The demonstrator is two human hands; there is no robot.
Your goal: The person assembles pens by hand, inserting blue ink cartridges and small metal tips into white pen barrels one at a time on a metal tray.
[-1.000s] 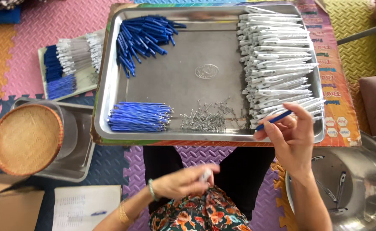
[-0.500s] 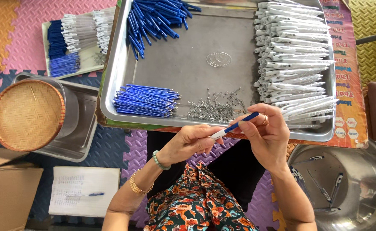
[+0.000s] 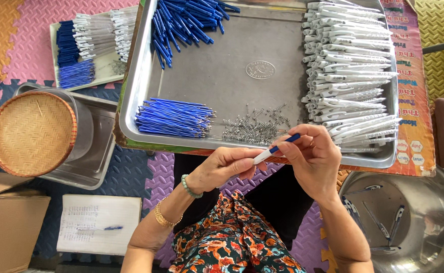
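Note:
My left hand (image 3: 226,168) and my right hand (image 3: 314,161) meet over my lap, just below the front edge of a steel tray (image 3: 212,81). Between them they hold one pen (image 3: 275,148), white at the left end and blue at the right. The left fingers pinch the white part; the right fingers hold the blue end. In the tray lie a bundle of blue refills (image 3: 174,117), a heap of small metal springs (image 3: 255,129), a pile of blue pen parts (image 3: 186,23) and a stack of white pen barrels (image 3: 351,76).
A round steel basin (image 3: 414,222) with a few finished pens sits at the lower right. A woven basket lid (image 3: 30,132) rests on a container in another tray at left. A smaller tray of pen parts (image 3: 88,45), a notebook with a pen (image 3: 98,222) and a cardboard box (image 3: 5,222) lie around.
My left hand rose from my lap to join the right hand. The pen, at first held by the right hand alone near the white barrels, is now held by both hands.

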